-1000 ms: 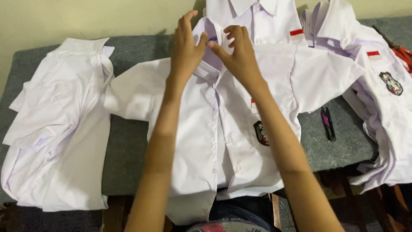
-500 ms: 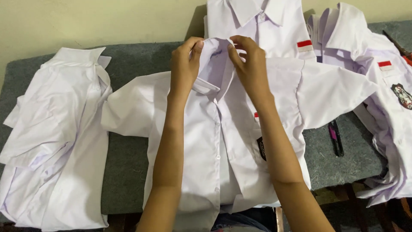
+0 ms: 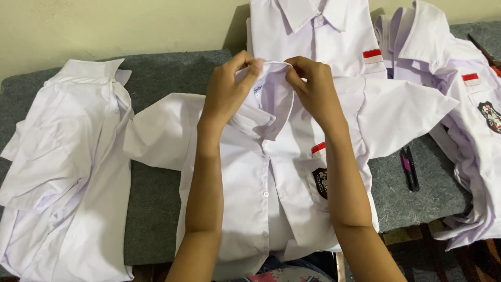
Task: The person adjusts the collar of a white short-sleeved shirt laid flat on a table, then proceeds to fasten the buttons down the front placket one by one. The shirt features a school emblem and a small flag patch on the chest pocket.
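Both hands up at the collar [image 3: 271,86] of a white short-sleeved school shirt [image 3: 250,193] spread front-up in the middle of the grey padded bench [image 3: 162,209]. Left hand [image 3: 227,94] pinching the collar's left side, thumb and fingers closed on the fabric; right hand [image 3: 313,89] pinching the right side the same way, grip tight on cloth, collar lifted a little off the shirt body. Placket partly open below the collar, one small white button [image 3: 265,194] showing. Chest pocket bearing a dark crest badge [image 3: 321,183] with a red strip above it (badge half hidden by the right forearm). Sleeves spread out left and right.

On the far side, touching the collar area, a second white shirt [image 3: 318,36] lying buttoned, red-and-white patch on its chest. At the left, well apart from the hands, a crumpled white shirt [image 3: 62,172]. At the right edge, more white shirts [image 3: 464,109] piled. Between those and the middle shirt, small dark thread snips [image 3: 409,167] lying on the bench.
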